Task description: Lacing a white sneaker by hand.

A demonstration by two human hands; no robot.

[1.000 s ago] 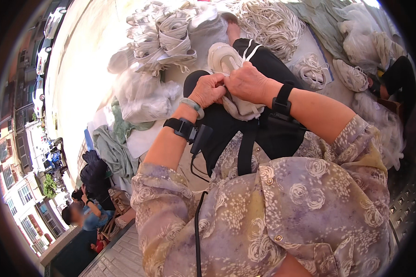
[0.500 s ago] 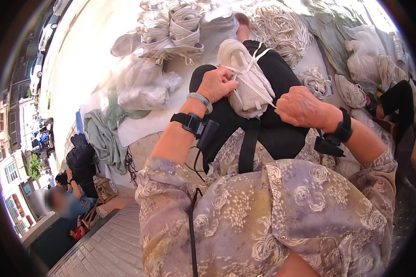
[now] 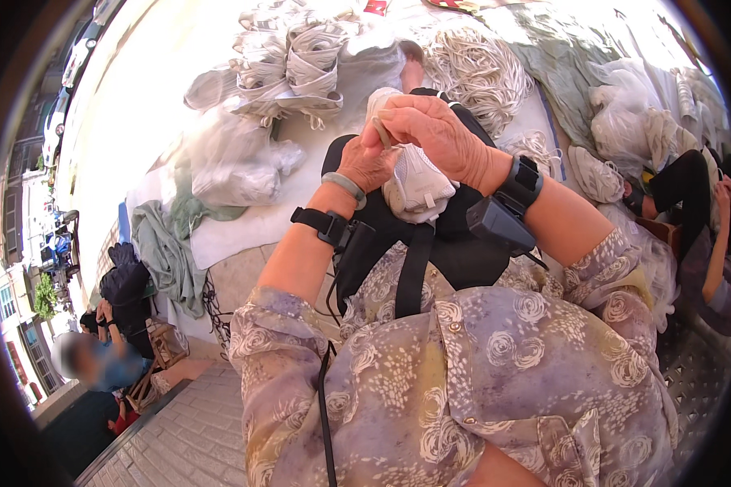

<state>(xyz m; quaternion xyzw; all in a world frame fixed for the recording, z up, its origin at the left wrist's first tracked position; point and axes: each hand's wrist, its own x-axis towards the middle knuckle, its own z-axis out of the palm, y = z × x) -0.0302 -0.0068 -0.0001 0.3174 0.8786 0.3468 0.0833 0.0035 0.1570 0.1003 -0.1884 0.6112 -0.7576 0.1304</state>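
A white sneaker (image 3: 418, 188) rests between my black-trousered legs, its heel toward me. My hands come together above it and hide most of its lacing. My left hand (image 3: 367, 165) is closed in a pinch at the shoe's left side. Reaching over from the right, my right hand (image 3: 437, 136) bends its fingers down to meet the left fingertips. A short pale piece of shoelace (image 3: 380, 132) shows between the two hands; the rest of the lace is hidden under the fingers.
Stacked white sneakers (image 3: 313, 65) stand beyond my knees, beside a heap of loose white laces (image 3: 475, 73). Clear plastic bags (image 3: 240, 166) lie to the left. At right are a smaller lace bundle (image 3: 532, 150), another sneaker (image 3: 597, 174) and a seated person's arm (image 3: 716, 235).
My right hand has moved up and left from beside the shoe's heel to meet my left hand over the laces. The long lace end stretched toward the right hand no longer shows.
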